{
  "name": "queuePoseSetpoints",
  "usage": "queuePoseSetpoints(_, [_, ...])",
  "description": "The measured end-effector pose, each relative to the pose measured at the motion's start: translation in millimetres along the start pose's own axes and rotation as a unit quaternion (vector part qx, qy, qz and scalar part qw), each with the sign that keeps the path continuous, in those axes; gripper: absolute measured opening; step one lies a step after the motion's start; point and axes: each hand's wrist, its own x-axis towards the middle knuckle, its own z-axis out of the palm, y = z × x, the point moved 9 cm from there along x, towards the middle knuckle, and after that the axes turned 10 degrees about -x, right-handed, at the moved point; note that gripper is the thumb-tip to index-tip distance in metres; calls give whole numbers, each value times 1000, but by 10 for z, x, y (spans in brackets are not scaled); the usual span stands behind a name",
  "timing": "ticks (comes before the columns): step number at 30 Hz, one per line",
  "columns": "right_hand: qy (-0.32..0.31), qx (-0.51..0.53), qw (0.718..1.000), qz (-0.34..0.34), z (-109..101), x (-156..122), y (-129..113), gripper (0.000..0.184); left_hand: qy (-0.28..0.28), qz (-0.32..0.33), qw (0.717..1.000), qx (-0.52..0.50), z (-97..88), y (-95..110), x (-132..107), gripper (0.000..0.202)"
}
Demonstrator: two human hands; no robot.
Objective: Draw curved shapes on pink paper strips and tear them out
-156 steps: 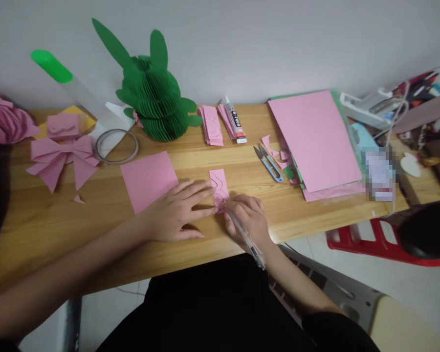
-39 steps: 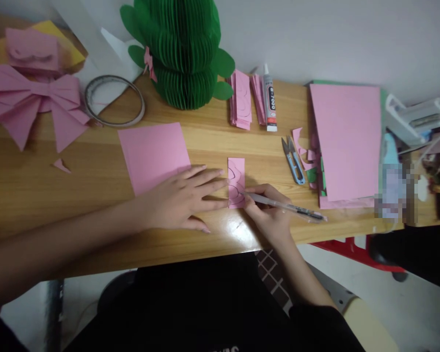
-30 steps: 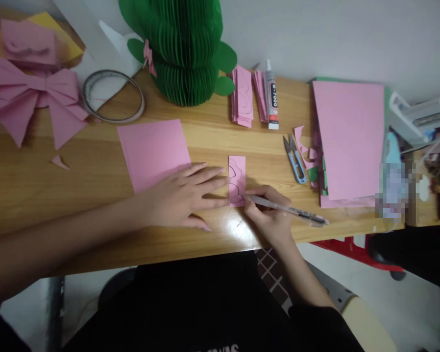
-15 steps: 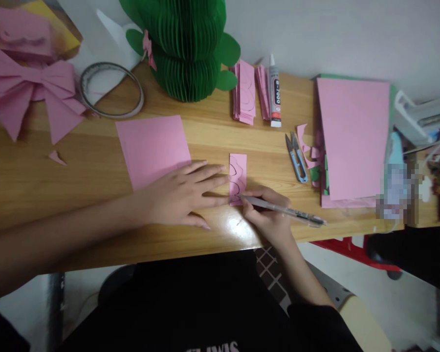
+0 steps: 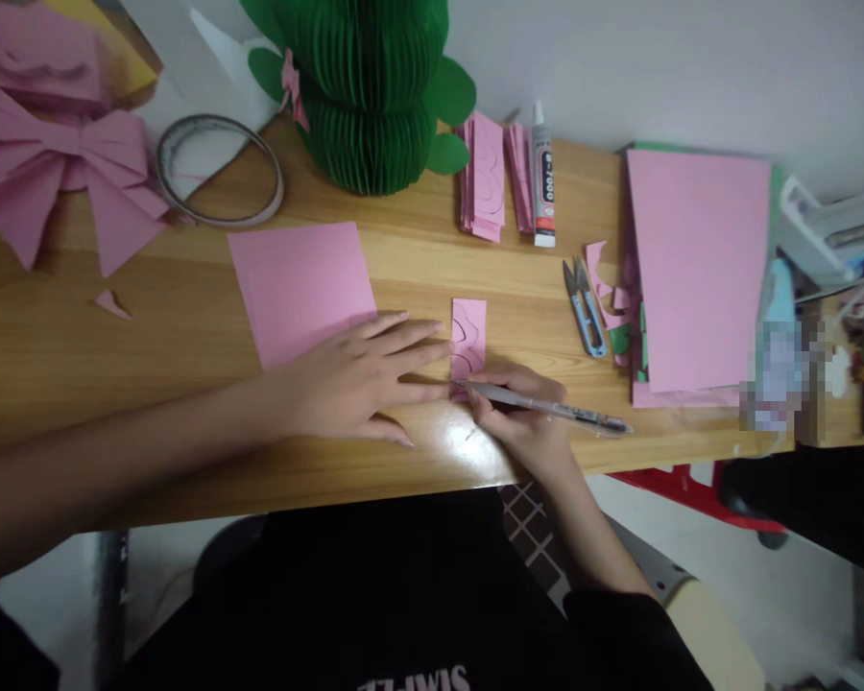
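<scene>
My right hand (image 5: 522,417) is closed around a pen (image 5: 547,407), its tip down on the lower part of a small pink paper strip (image 5: 468,336). Dark curved outlines run along that strip. My left hand (image 5: 374,374) lies flat with fingers spread, its fingertips at the strip's left edge. Partly under the left hand is a pink square sheet (image 5: 302,288). The lower end of the strip is partly hidden by my right fingers.
Thread snips (image 5: 585,309) and paper scraps lie to the right, beside stacked pink sheets (image 5: 702,269). Behind are a glue tube (image 5: 543,187), pink strips (image 5: 484,178), a green honeycomb paper piece (image 5: 367,115), a tape roll (image 5: 278,197) and a pink paper bow (image 5: 64,158).
The pen tip and my right hand have shifted slightly left across the lower part of the strip. My left hand stays flat in place.
</scene>
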Motion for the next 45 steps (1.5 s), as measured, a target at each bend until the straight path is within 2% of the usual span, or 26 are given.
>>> queuePoseSetpoints(8, [7, -7, 1000, 10, -22, -14, 25, 7, 8, 2, 1000, -15, -17, -2, 1, 59])
queuePoseSetpoints(15, [59, -44, 997, 20, -129, -22, 52, 6, 7, 9, 1000, 6, -20, 7, -4, 62])
queuePoseSetpoints(23, [77, -44, 995, 42, -137, -41, 105, 4, 6, 14, 1000, 13, -22, 20, 4, 63])
queuePoseSetpoints(29, [83, -56, 995, 14, -158, -48, 56, 4, 1, 6, 1000, 16, -15, 11, 3, 63])
queuePoseSetpoints(35, [26, -15, 998, -58, -49, -8, -85, 5, -1, 4, 1000, 10, -4, 5, -6, 60])
queuePoseSetpoints(37, [51, 15, 997, -50, -85, -27, -60, 5, -4, -2, 1000, 10, 0, -2, -10, 59])
queuePoseSetpoints(40, [135, 39, 990, -4, -236, -124, 76, 10, -9, -3, 1000, 12, 7, -6, -13, 59])
queuePoseSetpoints(42, [156, -7, 988, -12, -287, -197, 93, 16, -9, 5, 1000, 16, 10, -1, -12, 58])
queuePoseSetpoints(45, [122, -138, 978, -95, -205, -279, -15, 20, -1, 15, 1000, 24, -2, 8, -8, 57])
